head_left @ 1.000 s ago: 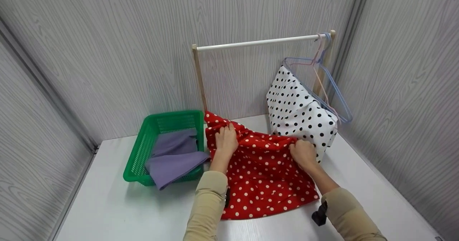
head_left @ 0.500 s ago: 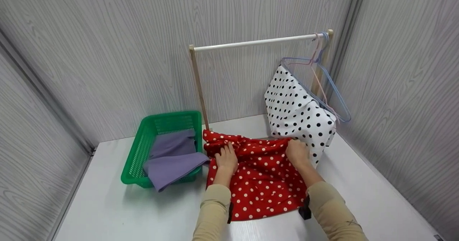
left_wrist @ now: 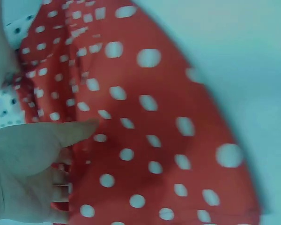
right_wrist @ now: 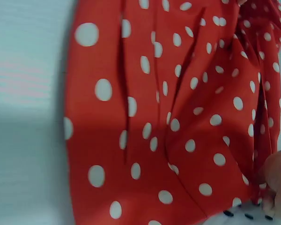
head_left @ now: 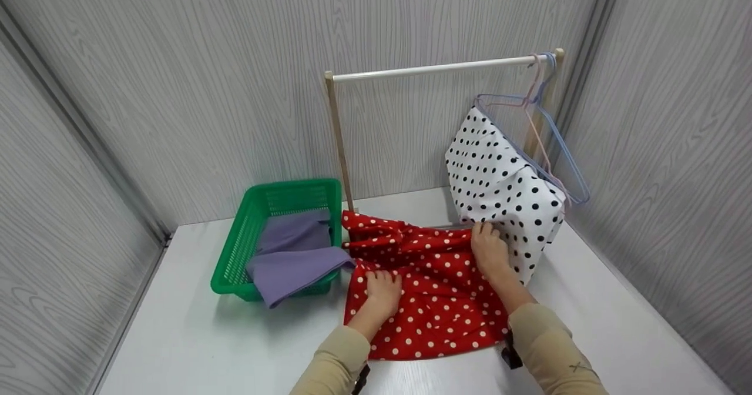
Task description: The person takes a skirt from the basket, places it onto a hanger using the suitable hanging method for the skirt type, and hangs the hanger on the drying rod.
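Observation:
A red cloth (head_left: 435,301) with white dots lies spread and wrinkled on the table, its far edge bunched into folds. My left hand (head_left: 383,294) is over the left middle of this cloth; in the left wrist view its thumb (left_wrist: 77,132) lies straight across the fabric, apart from the bent fingers, whose tips are partly hidden by a fold. At the far right corner my right hand (head_left: 490,248) pinches the bunched edge. The right wrist view shows that thumb and finger (right_wrist: 275,176) on the gathered cloth.
A green basket (head_left: 232,265) with purple cloth (head_left: 296,268) draped over its front rim stands left. Behind, a rack with a white rail (head_left: 435,70) bears blue and pink hangers (head_left: 558,130) at its right end. White black-dotted fabric (head_left: 499,177) hangs there, close behind my right hand.
The far edge of the red cloth has come down onto the table. My left hand has left the bunched edge and moved nearer to me; my right hand stays at its corner.

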